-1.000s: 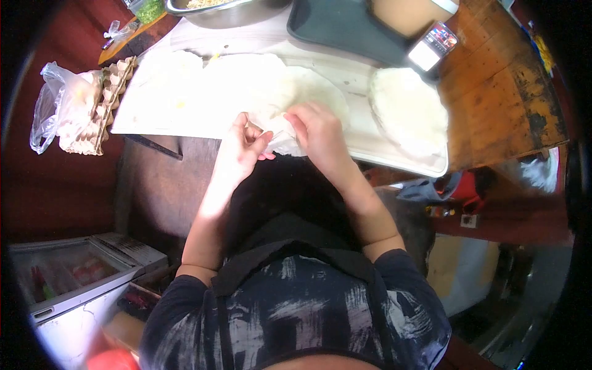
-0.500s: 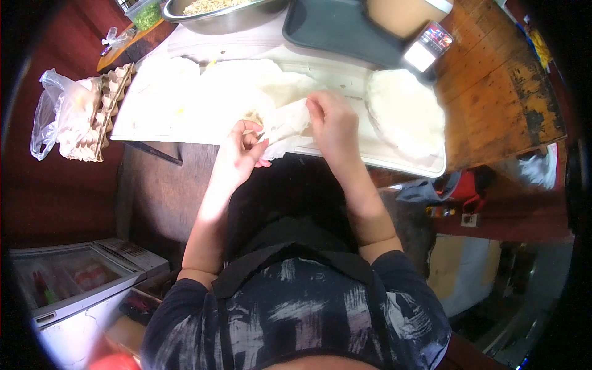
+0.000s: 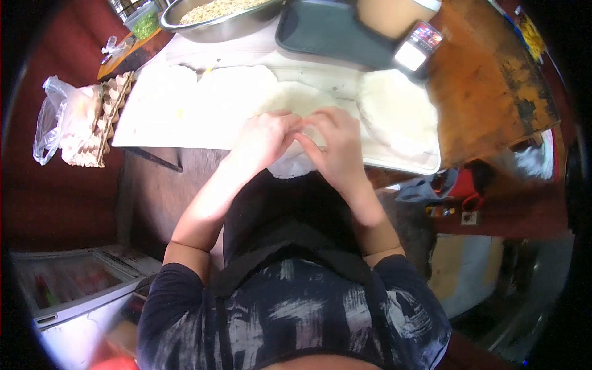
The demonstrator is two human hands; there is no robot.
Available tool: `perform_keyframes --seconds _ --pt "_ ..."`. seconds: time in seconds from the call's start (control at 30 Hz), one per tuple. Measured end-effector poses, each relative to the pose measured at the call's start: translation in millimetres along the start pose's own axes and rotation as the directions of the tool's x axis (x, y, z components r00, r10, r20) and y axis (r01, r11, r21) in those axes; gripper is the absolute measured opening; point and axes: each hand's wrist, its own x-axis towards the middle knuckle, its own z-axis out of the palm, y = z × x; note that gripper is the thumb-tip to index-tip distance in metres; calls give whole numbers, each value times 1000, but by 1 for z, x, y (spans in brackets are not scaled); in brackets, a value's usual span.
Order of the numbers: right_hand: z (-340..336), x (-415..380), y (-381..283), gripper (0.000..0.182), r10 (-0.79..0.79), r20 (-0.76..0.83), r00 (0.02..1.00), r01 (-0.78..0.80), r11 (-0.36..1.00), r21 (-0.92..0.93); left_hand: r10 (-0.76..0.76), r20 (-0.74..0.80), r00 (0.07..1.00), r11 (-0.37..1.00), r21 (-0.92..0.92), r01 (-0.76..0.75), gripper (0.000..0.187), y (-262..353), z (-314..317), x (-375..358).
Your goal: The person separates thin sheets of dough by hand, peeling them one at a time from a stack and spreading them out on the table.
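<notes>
My left hand and my right hand meet at the front edge of a white tray. The fingers of both are pinched on a thin white sheet, whose lower end hangs over the tray's edge in front of the black apron. Behind my hands, pale round sheets lie overlapping on the tray, washed out by glare at the left. A separate stack of round white sheets lies at the tray's right end.
Beyond the tray are a metal bowl of chopped food, a dark green tray, a phone and a tan container. Egg cartons with a plastic bag stand left. A lidded tub sits at the upper left.
My left hand has moved up and right, and my right hand slightly down, so they are now close together. The held sheet has shifted and hangs lower between them.
</notes>
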Motion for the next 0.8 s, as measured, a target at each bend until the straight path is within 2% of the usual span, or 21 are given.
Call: perform_keyframes --seconds 0.03,0.07,0.1,0.13,0.17,0.2,0.27,0.3,0.33,0.37,0.4,0.53,0.6,0.63,0.7,0.8 --pt "-4 -4 -1 32 60 -142 988 -72 994 -79 15 1 1000 1000 -1 -15 10 1 8 4" --pt "-8 -6 0 42 107 -286 952 -154 977 -148 0 -109 994 996 -84 -10 8 3 15 8" --pt "-11 -9 4 42 109 -296 949 -162 974 -160 -23 -213 977 985 -170 -14 7 7 19 13" --pt "-13 -13 10 49 140 -407 903 -213 967 -140 -8 -211 977 984 -175 -29 7 13 21 18" --pt "-14 -17 16 57 166 -512 843 -258 959 -115 -65 -263 963 978 -206 10 6 20 22 22" --pt "-15 -20 21 57 163 -521 838 -264 957 -124 -123 -313 942 970 -239 48 5 27 23 25" --pt "-12 -25 29 48 465 -471 750 -397 886 242 -113 -325 939 967 -252 29 4 36 26 29" --pt "-11 -25 35 48 464 -481 744 -397 886 240 -117 -336 935 965 -262 26 4 40 27 30" --pt "-9 -24 42 42 606 -292 740 -424 757 498 -106 -334 936 966 -259 17 4 43 28 30" --pt "-5 -24 48 37 680 -67 730 -449 552 703 -62 -344 937 979 -205 -11 7 44 29 29" --pt "0 -22 52 25 627 -145 765 -358 601 714 -18 -351 936 988 -149 -37 11 44 29 30" --pt "7 -22 52 21 564 -120 817 -352 652 672 78 -411 909 989 -85 -123 18 39 30 35" --pt "6 -21 46 19 521 -133 843 -304 666 681 -29 -178 984 995 -99 11 25 26 39 36" --pt "5 -21 46 19 520 -132 844 -304 666 681 -29 -178 984 995 -98 12 25 22 42 36" --pt "-1 -23 49 19 553 -170 816 -421 769 480 -17 -201 979 999 -33 11 25 18 45 39" --pt "-9 -24 49 21 551 -175 816 -459 801 384 -38 -244 969 998 -58 25 26 18 44 41"
